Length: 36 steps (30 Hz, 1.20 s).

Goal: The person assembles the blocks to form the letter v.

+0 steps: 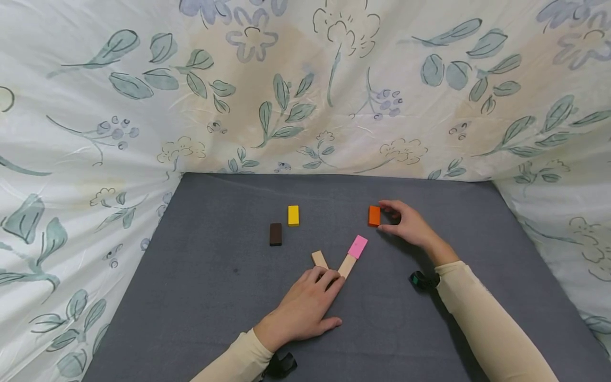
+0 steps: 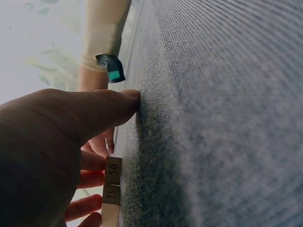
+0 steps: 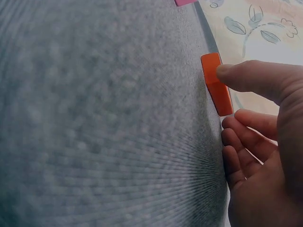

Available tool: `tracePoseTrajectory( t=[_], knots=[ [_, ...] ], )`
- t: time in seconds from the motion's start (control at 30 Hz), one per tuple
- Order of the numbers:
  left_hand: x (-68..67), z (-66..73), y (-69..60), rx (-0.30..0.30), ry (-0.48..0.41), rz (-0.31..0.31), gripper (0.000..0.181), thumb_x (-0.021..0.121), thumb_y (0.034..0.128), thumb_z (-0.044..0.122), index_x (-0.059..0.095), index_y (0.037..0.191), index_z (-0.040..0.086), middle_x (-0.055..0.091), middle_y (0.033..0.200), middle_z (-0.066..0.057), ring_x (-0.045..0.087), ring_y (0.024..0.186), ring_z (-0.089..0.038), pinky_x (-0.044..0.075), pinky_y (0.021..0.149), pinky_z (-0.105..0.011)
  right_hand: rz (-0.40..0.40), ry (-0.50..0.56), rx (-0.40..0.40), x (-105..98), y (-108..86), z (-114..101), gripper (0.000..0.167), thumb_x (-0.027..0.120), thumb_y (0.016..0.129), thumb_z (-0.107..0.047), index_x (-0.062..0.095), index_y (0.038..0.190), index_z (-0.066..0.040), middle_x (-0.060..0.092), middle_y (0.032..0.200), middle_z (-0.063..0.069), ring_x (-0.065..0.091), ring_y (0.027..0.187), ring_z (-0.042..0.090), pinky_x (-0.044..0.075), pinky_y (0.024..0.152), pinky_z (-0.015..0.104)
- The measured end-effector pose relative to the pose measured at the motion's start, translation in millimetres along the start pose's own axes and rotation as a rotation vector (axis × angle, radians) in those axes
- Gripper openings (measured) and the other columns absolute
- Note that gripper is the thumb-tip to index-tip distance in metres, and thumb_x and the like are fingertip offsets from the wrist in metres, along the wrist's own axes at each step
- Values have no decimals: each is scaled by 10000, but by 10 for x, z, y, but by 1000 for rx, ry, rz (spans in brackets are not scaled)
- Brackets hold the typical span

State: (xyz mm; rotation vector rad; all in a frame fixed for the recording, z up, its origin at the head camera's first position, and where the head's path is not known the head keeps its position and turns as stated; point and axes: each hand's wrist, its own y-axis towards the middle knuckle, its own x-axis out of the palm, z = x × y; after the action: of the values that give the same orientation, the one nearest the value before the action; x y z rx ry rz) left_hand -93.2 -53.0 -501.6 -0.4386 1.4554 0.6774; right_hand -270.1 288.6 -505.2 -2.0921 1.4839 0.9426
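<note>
My right hand (image 1: 410, 225) is at the right side of an orange block (image 1: 374, 216), thumb and index finger spread near opposite ends of it. In the right wrist view the thumb overlaps the orange block (image 3: 218, 92) and the other fingers bend beside its lower end. Over plain wooden blocks (image 1: 347, 266) lies my left hand (image 1: 305, 305), fingers extended and thumb out to the side. Its fingertips touch printed wooden blocks (image 2: 112, 171) in the left wrist view. A pink block (image 1: 357, 247) adjoins the right wooden piece; the hand partly hides the left wooden piece (image 1: 320, 259).
A yellow block (image 1: 293, 216) and a dark brown block (image 1: 275, 234) lie separately on the grey cloth (image 1: 215, 292), left of the orange one. A patterned fabric curtain (image 1: 286, 95) borders the back and sides. Each wrist wears a black camera (image 1: 422, 281).
</note>
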Motion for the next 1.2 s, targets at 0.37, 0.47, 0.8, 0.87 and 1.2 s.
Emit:
tracePoseTrajectory(
  t=[0.37,0.47,0.8,0.87,1.2],
  knots=[
    [-6,0,5,-5,1,-4,802,779,952,617,565,1554,131,536,1436,-1,476,1277,-191,441,1147,-427,-1,-5,-7,-2,21,8,686,858,958,-184,557,1545,4,573,1466,237,540,1303,407,422,1112,609],
    [-6,3,1,-6,-6,-7,797,781,954,607,567,1553,127,538,1435,-3,477,1279,-191,437,1153,-426,-4,-10,-2,0,18,14,686,856,966,-203,557,1548,4,577,1463,236,541,1307,408,424,1110,612],
    [10,-3,0,-3,-5,-2,808,782,950,617,564,1556,130,537,1434,-4,478,1276,-192,439,1152,-427,2,-8,-5,4,21,26,665,852,970,-201,570,1535,8,590,1447,235,549,1284,401,433,1095,603],
    [11,-4,3,-4,-8,-5,814,780,950,620,560,1561,130,533,1439,-6,474,1280,-193,436,1155,-430,3,-9,-5,2,23,25,663,851,968,-192,570,1534,8,590,1444,236,550,1279,401,436,1091,602],
    [-12,-2,5,-6,-4,-10,806,778,955,613,558,1561,130,534,1439,-5,475,1283,-192,435,1156,-427,-4,-14,-2,-3,43,7,656,845,967,-169,569,1535,8,583,1455,238,546,1287,404,435,1096,607]
  ],
)
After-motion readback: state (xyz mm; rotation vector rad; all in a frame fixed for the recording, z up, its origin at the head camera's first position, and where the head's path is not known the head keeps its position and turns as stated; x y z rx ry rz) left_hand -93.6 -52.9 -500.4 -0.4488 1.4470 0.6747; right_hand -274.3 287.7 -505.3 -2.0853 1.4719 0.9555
